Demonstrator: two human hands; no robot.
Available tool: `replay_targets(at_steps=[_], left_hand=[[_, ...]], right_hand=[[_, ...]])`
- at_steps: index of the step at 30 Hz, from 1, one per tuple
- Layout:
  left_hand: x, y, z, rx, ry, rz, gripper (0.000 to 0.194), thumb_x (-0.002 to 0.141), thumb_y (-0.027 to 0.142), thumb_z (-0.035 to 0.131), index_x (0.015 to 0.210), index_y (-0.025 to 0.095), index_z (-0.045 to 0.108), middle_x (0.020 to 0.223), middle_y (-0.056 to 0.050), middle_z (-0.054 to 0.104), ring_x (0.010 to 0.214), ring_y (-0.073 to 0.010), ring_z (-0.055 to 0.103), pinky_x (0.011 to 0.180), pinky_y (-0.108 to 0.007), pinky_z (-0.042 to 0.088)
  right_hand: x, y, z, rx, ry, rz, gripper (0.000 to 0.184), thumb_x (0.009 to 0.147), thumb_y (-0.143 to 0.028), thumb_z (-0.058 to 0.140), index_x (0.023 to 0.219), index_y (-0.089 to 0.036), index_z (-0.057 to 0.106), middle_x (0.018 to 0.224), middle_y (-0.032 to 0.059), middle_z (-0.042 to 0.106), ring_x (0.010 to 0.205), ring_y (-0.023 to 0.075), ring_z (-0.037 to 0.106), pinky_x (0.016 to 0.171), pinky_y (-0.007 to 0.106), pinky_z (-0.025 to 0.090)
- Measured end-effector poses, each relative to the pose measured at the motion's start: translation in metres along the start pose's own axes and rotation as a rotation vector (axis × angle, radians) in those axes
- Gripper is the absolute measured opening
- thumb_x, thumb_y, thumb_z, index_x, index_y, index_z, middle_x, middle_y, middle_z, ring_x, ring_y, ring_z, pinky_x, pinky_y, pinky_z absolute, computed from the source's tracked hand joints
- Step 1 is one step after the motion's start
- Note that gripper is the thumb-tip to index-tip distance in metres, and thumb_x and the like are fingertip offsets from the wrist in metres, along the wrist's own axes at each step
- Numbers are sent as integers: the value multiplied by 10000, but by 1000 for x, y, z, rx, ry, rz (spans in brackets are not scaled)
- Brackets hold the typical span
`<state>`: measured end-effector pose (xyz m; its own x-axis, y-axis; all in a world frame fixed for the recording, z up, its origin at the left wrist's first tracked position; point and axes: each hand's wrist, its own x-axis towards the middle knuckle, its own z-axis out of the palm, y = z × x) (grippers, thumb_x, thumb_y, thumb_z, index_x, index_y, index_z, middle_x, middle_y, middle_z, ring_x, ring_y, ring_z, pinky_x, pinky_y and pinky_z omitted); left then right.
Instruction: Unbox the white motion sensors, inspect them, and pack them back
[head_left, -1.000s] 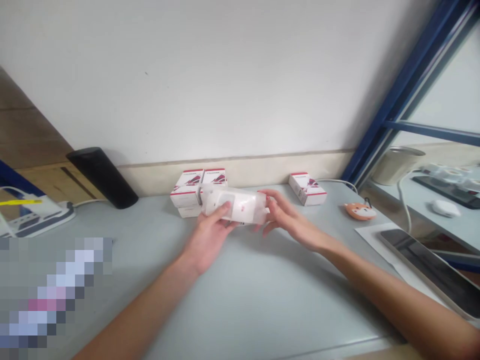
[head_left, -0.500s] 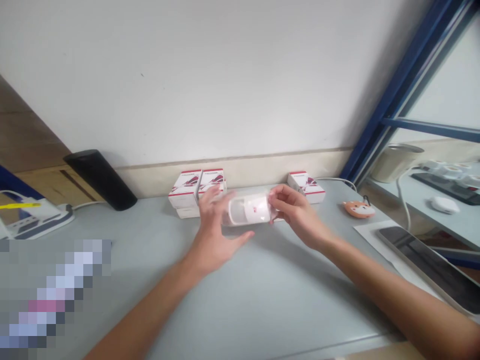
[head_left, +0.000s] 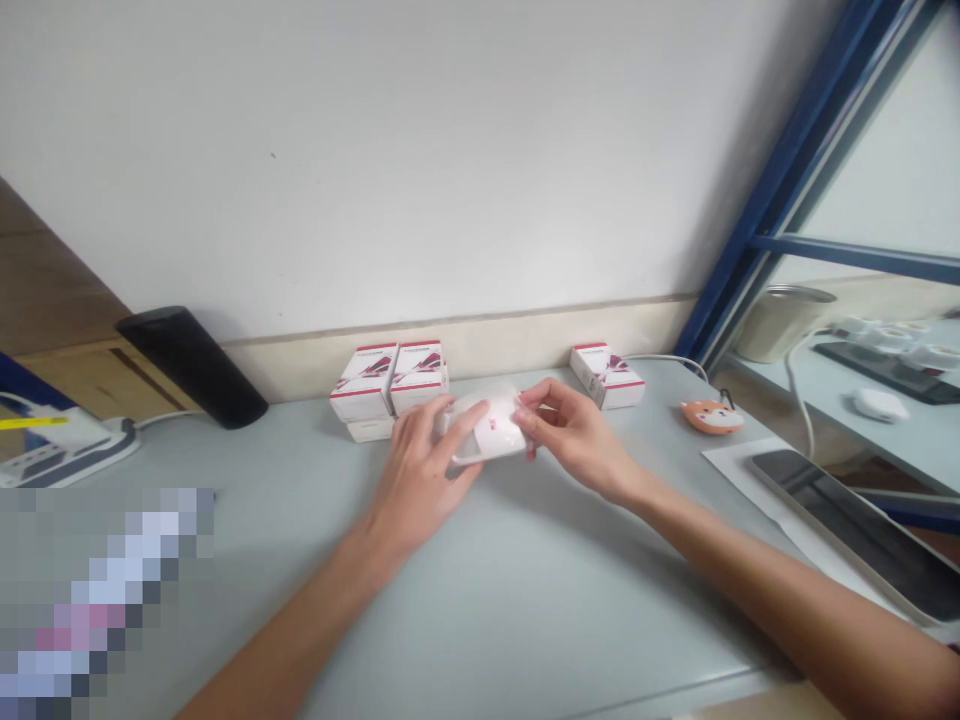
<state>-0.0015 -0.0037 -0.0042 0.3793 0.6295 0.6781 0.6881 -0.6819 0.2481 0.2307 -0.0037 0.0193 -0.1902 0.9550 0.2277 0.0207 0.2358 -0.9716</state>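
Observation:
Between my hands is a white, rounded device (head_left: 499,437) with a greyish panel and a small red mark, inside a clear plastic bag. My left hand (head_left: 424,455) grips its left end, thumb below and fingers over the top. My right hand (head_left: 574,432) pinches the right end of the bag between thumb and fingers. The device is held above the grey table (head_left: 450,600); part of it is hidden by my fingers. Just behind my left hand stand stacked white-and-red boxes (head_left: 365,385).
One more white-and-red box (head_left: 609,377) stands against the wall at right. Beyond my right forearm lie an orange animal-faced case (head_left: 711,417) and a phone (head_left: 847,530) on white paper. A black cylinder (head_left: 193,367) and a power strip (head_left: 71,455) are at left.
My left hand let go of the bagged device, opened, and has closed on its left end again. My right hand came in and now pinches the bag's right end.

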Motion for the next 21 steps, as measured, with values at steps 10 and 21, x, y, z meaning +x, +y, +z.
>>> replay_targets(at_steps=[10,21], left_hand=[[2,16,-4,-505,93,-356,619,795,362,873,1367,338,638,1437,-85,606,1369,-329,546,1165,-440,425],[17,26,-17,-1113,-434,-872,567,987,681,483,1169,185,685,563,-19,653,383,-157,554,436,-268,429]], right_hand=[[-3,-13,-6,-72,55,-103,394,967,-591,641,865,-218,570,661,-19,572,627,147,542,589,288,414],[1,2,-4,-66,-40,-213,259,1036,-403,548,1238,-274,449,802,-48,491,694,143,466,632,272,413]])
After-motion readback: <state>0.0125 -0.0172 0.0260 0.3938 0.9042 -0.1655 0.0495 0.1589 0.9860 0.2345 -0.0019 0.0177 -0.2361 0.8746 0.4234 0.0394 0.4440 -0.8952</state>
